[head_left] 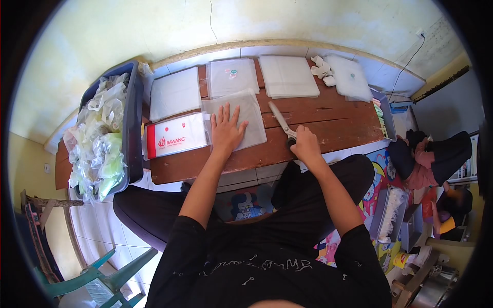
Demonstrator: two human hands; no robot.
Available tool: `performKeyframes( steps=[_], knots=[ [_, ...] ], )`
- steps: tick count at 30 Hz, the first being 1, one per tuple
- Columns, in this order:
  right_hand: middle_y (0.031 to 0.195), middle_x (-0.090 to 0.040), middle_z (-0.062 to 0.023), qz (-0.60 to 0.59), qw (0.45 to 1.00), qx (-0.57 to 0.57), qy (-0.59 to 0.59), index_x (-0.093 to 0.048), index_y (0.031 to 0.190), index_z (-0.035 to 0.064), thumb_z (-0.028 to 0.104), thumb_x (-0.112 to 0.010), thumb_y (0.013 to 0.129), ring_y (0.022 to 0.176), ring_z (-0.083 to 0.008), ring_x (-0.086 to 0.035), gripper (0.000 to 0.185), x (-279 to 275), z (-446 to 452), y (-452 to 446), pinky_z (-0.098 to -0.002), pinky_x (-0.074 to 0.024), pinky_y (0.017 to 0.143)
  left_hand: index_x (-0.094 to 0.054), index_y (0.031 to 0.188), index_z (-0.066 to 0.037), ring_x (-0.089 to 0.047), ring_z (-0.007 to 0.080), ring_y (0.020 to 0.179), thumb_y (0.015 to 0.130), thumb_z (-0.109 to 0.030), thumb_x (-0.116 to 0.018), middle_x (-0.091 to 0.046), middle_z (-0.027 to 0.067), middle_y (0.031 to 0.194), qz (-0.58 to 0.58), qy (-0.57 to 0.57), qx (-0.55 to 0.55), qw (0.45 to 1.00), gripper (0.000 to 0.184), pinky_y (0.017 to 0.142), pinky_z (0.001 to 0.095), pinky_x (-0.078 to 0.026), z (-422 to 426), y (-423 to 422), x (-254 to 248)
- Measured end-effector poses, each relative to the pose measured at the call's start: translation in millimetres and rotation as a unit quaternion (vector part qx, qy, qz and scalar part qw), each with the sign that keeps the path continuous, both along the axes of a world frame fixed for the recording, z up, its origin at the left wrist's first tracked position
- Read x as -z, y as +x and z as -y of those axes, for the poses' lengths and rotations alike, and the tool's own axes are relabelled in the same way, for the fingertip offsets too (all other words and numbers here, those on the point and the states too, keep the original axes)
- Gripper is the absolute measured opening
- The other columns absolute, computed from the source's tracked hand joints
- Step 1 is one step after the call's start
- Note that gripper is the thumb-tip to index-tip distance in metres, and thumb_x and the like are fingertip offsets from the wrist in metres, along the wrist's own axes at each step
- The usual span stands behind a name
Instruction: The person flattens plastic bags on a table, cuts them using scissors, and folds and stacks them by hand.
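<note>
Fingers spread, my left hand (227, 129) lies flat on a stack of clear plastic bags (251, 126) at the middle of the low wooden table (328, 120). My right hand (306, 147) is wrapped round the dark handle of a pair of scissors (280, 117), whose blades point away from me and to the left. Left of my left hand lies a red and white pack marked BAWANG (179, 136). Along the table's far side are more flat stacks of clear bags (288, 76), and small white rolled pieces (321, 68) sit between two of them.
A dark bin (134, 123) heaped with filled plastic bags stands at the left. Grey boxes (377, 215) are on the floor to the right, near other people (431, 159). A green plastic chair (97, 277) is at the lower left, and a wall rises behind the table.
</note>
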State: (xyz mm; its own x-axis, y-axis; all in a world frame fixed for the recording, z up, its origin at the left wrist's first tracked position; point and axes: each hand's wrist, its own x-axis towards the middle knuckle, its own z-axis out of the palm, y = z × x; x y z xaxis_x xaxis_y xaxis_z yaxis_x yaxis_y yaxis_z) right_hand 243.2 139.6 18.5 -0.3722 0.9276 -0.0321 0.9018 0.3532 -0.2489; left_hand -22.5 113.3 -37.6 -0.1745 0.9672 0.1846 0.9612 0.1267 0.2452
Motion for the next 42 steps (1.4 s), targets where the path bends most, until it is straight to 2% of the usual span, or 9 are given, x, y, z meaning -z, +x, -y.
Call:
performKeyframes(
  steps=[7,14,25,42],
  knots=[
    [0.094,-0.063,-0.0237,-0.121,0.992,-0.021,0.021,-0.053,0.097,-0.0002,0.010,-0.072,0.070,0.088,-0.0437,-0.063,0.035,1.8,6.9,9.4,-0.0516,-0.0501,0.077,-0.034,0.151,-0.023,-0.019,0.0292,0.148,0.098,-0.054,-0.039,-0.024,0.0113,0.160,-0.002,0.001,0.000,1.000,0.062,0.119,0.0498,-0.010,1.3,1.6,0.3],
    [0.095,-0.064,-0.0192,-0.126,0.992,-0.005,0.030,-0.056,0.099,0.0040,0.017,-0.073,0.073,0.085,-0.0422,-0.063,0.034,-20.4,38.7,13.0,-0.0502,-0.0507,0.075,-0.034,0.152,-0.023,-0.019,0.0291,0.148,0.098,-0.054,-0.038,-0.023,0.0111,0.160,-0.002,-0.004,0.002,1.000,0.062,0.119,0.0497,-0.009,-0.1,0.2,0.9],
    [0.095,-0.056,-0.0170,0.027,0.999,-0.004,-0.016,-0.052,0.097,0.0035,0.023,-0.074,0.074,0.076,-0.0384,-0.065,0.037,-47.7,106.6,18.7,-0.0478,-0.0534,0.065,-0.036,0.151,-0.023,-0.020,0.0295,0.147,0.097,-0.053,-0.040,-0.025,0.0108,0.159,0.004,-0.001,-0.001,1.000,0.061,0.119,0.0502,-0.010,0.4,0.5,0.2],
    [0.095,-0.054,-0.0163,0.043,0.999,-0.011,-0.026,-0.049,0.097,0.0039,0.024,-0.076,0.075,0.076,-0.0352,-0.066,0.040,-36.6,118.8,16.0,-0.0455,-0.0543,0.065,-0.037,0.150,-0.022,-0.021,0.0304,0.147,0.097,-0.053,-0.041,-0.026,0.0120,0.158,-0.001,0.020,0.000,1.000,0.062,0.119,0.0509,-0.011,-0.5,-0.2,3.6]
  ],
)
